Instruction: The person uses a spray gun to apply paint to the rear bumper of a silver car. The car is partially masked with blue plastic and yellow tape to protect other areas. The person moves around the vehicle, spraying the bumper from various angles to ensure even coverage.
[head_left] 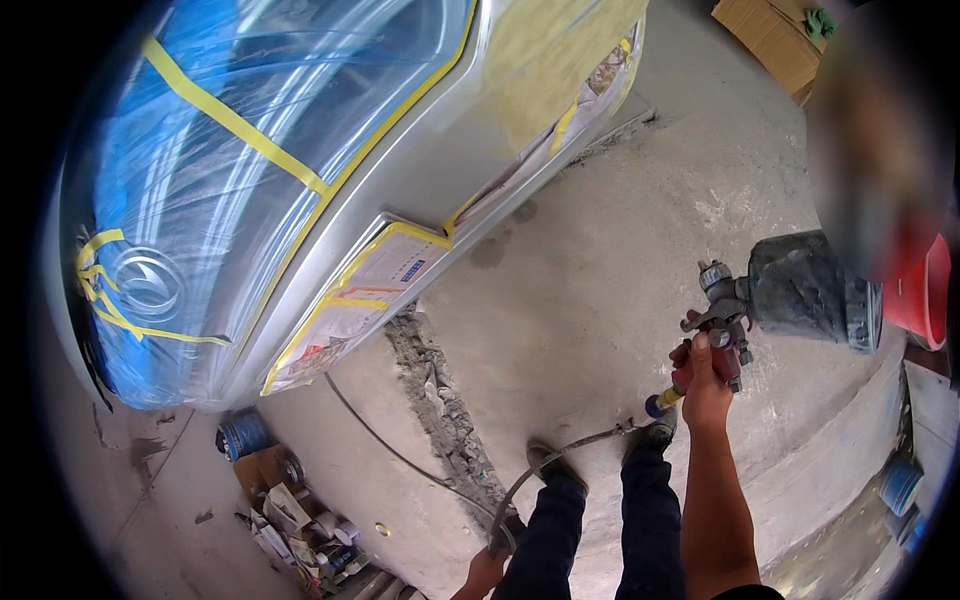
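Two grips: right hand [708,388] wraps fingers round spray gun [724,312], well right of taped car [415,172]; left hand [485,572] curls fingers round hose [592,438], probably keeping its slack off the car.

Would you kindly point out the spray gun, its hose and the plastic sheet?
Spray gun [724,318]: head view, on its metal body.
Hose [586,440]: head view, on the stretch near the gun.
Plastic sheet [220,200]: head view, around its middle.

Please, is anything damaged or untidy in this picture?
Yes. A rough, broken strip crosses the floor beside the car; it looks odd because the surrounding surface is smoother. At lower left, a jumbled pile of paper and containers looks untidy.
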